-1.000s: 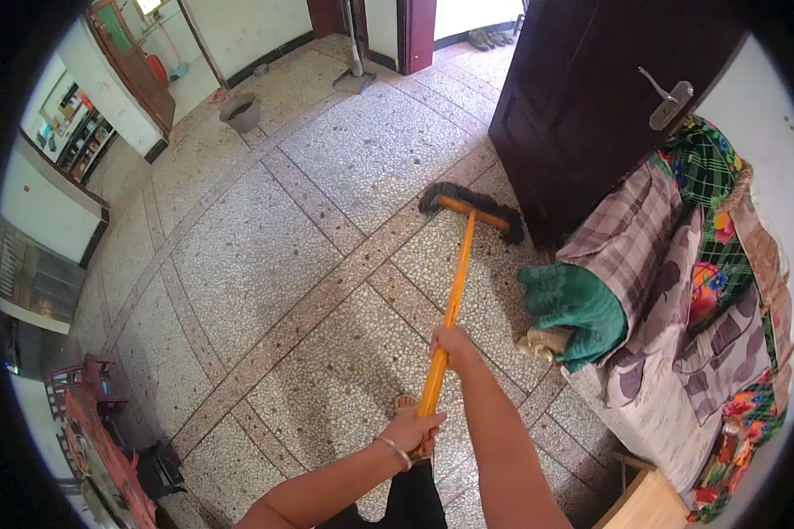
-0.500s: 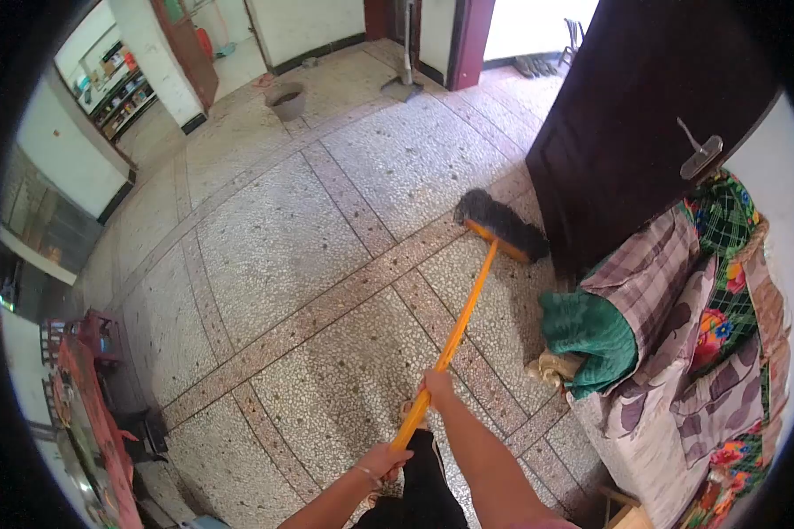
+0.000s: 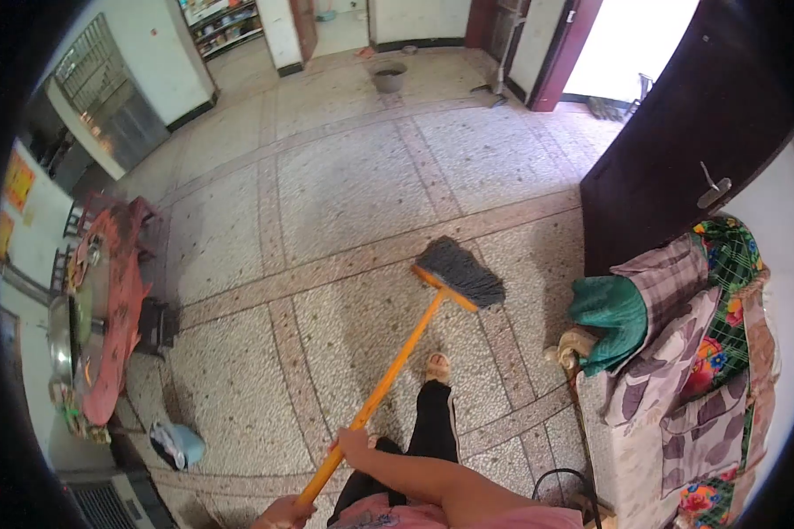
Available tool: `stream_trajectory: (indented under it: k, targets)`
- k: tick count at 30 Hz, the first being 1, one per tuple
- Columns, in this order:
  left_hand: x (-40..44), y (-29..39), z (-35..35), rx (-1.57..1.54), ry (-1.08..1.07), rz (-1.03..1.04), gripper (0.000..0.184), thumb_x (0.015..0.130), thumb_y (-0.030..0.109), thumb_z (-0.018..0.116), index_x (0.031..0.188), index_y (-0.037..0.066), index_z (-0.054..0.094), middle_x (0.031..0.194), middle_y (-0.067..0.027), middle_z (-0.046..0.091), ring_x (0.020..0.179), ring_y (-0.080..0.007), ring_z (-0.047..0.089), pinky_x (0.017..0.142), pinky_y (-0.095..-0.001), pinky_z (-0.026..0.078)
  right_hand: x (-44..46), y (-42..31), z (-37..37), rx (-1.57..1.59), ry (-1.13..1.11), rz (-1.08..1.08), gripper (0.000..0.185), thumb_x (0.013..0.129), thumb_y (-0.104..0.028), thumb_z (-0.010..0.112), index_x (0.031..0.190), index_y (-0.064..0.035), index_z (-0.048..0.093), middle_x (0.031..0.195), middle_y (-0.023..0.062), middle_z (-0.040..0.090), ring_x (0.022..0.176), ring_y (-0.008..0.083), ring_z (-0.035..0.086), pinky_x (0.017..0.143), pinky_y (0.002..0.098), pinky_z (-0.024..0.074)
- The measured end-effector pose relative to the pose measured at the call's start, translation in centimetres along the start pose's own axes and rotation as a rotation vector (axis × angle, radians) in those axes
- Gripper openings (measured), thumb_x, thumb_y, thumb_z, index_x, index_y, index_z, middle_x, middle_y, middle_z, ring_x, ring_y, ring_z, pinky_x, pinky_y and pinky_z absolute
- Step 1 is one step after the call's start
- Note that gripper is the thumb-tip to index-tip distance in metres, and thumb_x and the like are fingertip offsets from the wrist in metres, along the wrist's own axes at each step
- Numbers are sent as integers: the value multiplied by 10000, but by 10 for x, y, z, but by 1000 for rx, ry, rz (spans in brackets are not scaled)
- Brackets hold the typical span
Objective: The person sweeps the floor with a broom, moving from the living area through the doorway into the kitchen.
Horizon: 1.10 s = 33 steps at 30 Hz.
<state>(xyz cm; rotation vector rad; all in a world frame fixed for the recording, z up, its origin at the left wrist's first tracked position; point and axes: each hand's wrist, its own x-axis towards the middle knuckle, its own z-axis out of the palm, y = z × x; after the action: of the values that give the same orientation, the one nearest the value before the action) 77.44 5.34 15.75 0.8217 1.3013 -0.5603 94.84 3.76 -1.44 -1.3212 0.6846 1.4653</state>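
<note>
A broom (image 3: 395, 375) with an orange handle and dark grey bristles slants up and away from my body. Its bristle head (image 3: 460, 273) rests on the speckled stone floor (image 3: 344, 203). My right hand (image 3: 355, 448) is wrapped round the lower part of the handle. Lower down, at the bottom edge of the view, my left hand (image 3: 284, 511) grips the handle near its end. One sandalled foot (image 3: 438, 367) stands forward, a short way behind the broom head.
A dark open door (image 3: 679, 132) and a sofa heaped with covers (image 3: 670, 353) stand at the right. A table with a red cover (image 3: 119, 309) and a blue bucket (image 3: 188, 445) are at the left. Farther off sits a grey bucket (image 3: 386, 81).
The broom head has come closer to my body and to the left across the floor. Both hands have shifted down and left with the handle. The camera view has turned left.
</note>
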Motion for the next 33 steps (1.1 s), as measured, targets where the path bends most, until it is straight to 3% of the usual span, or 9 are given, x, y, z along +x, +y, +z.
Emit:
stream_trajectory:
  k: [1, 3, 6, 15, 18, 22, 26, 28, 33]
  targets:
    - [-28, -26, -3, -17, 48, -3, 267, 739, 313, 555, 784, 50, 562, 636, -49, 560, 521, -183, 522, 434, -300, 418, -19, 28, 4, -17, -91, 127, 227, 719, -85, 504, 865, 44, 387, 619, 150, 479, 460, 271, 509, 435, 385, 456]
    - [-82, -50, 3, 37, 26, -88, 144, 784, 182, 524, 897, 94, 511, 566, 12, 411, 404, -74, 323, 356, -219, 290, -52, 71, 6, 75, -227, 430, 293, 719, -100, 548, 926, 3, 368, 752, 150, 457, 579, 268, 512, 548, 397, 482]
    - [-70, -83, 5, 22, 71, -50, 149, 779, 196, 528, 885, 91, 515, 577, 5, 427, 420, -88, 345, 368, -228, 305, -58, 97, 9, 82, -102, 882, 306, 727, -124, 559, 928, -20, 354, 822, 133, 417, 687, 258, 495, 645, 405, 474]
    - [9, -133, 39, 132, 298, 143, 192, 755, 255, 545, 830, 79, 530, 630, -23, 502, 489, -152, 444, 422, -270, 374, 35, 189, -63, -242, -64, 592, 60, 733, -58, 423, 707, -16, 457, 634, 140, 446, 556, 295, 483, 511, 399, 439]
    - [40, -127, 61, 178, 365, 201, 211, 747, 275, 550, 812, 75, 535, 647, -32, 527, 512, -174, 477, 440, -283, 397, 22, 85, -63, -209, -55, 661, 107, 711, -3, 482, 800, -4, 422, 700, 134, 450, 628, 280, 504, 518, 388, 442]
    - [70, -85, 93, 241, 475, 284, 238, 737, 301, 558, 788, 69, 541, 670, -44, 560, 543, -203, 521, 464, -302, 428, 24, -32, -50, -359, -170, 406, 93, 733, -50, 484, 782, 8, 431, 684, 125, 468, 611, 264, 522, 514, 366, 447]
    - [80, 67, 99, 549, 440, 217, 259, 654, 223, 612, 806, 27, 536, 637, -106, 552, 515, -213, 539, 468, -310, 415, 84, -113, -55, -368, -330, 218, 120, 748, -104, 478, 733, 15, 470, 640, 125, 514, 584, 244, 541, 513, 353, 464]
    - [89, 140, 111, 444, 408, 167, 304, 616, 241, 610, 822, 26, 549, 703, -138, 576, 627, -259, 575, 554, -334, 445, 83, -193, -37, -446, -274, 124, 142, 747, -107, 494, 752, 33, 474, 626, 128, 524, 561, 242, 548, 498, 362, 474]
    - [127, 286, 147, -3, 181, 200, 258, 644, 199, 609, 790, 14, 502, 524, -89, 488, 411, -184, 495, 384, -310, 395, 97, -350, -15, -528, -2, 26, 83, 739, -132, 502, 792, -68, 508, 615, 83, 519, 652, 237, 545, 550, 327, 440]
